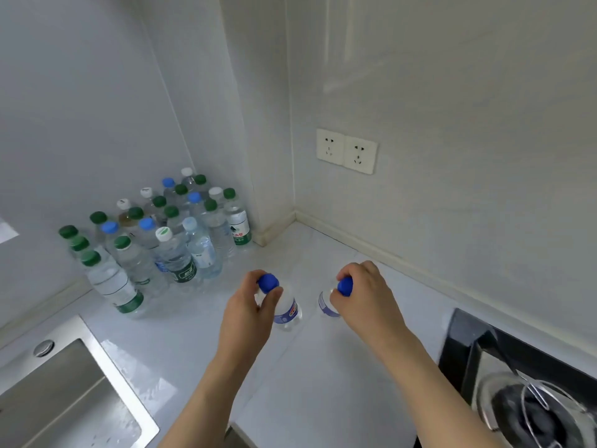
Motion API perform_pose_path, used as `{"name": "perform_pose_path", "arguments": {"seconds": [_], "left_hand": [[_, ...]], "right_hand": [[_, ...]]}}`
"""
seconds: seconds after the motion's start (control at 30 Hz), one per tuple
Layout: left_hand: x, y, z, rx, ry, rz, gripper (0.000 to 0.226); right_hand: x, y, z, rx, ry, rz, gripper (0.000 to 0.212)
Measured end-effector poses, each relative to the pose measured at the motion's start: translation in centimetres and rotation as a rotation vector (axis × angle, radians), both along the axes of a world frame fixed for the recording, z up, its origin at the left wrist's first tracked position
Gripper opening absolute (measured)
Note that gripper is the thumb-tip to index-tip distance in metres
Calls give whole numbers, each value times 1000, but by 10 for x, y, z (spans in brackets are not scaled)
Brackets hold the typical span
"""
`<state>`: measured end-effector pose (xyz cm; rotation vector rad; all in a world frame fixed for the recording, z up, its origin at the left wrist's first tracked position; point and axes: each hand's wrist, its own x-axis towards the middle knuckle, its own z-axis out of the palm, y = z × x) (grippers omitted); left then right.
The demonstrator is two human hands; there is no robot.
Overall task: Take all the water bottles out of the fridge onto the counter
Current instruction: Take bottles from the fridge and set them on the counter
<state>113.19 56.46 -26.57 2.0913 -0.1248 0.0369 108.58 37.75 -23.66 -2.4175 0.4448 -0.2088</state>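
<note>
Two clear water bottles with blue caps stand upright on the pale counter (323, 376). My left hand (250, 310) pinches the cap and neck of the left bottle (287, 313). My right hand (365, 294) grips the cap of the right bottle (324, 305), whose body is mostly hidden behind my fingers. Both bottles appear to rest on the counter. A cluster of several bottles (168, 240) with green, blue and white caps stands in the back left corner against the wall. The fridge is out of view.
A steel sink (61, 392) lies at the lower left. A black gas hob (529, 392) with a metal pan support sits at the lower right. Two wall sockets (346, 151) are on the right wall above the counter.
</note>
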Motion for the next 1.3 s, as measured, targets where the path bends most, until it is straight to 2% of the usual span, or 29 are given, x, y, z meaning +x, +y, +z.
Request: {"name": "perform_pose_path", "arguments": {"seconds": [0.3, 0.67, 0.87, 1.07, 1.3], "left_hand": [[90, 109, -31, -15, 65, 186, 19], [132, 210, -66, 19, 134, 356, 21], [140, 243, -86, 20, 100, 375, 22], [151, 260, -103, 62, 23, 370, 26], [162, 265, -115, 91, 15, 387, 27]], "right_hand": [[131, 99, -17, -84, 103, 292, 24], [224, 221, -55, -155, 122, 614, 24], [243, 265, -76, -136, 124, 680, 26], [259, 294, -89, -123, 111, 692, 27], [267, 317, -106, -130, 85, 683, 25]]}}
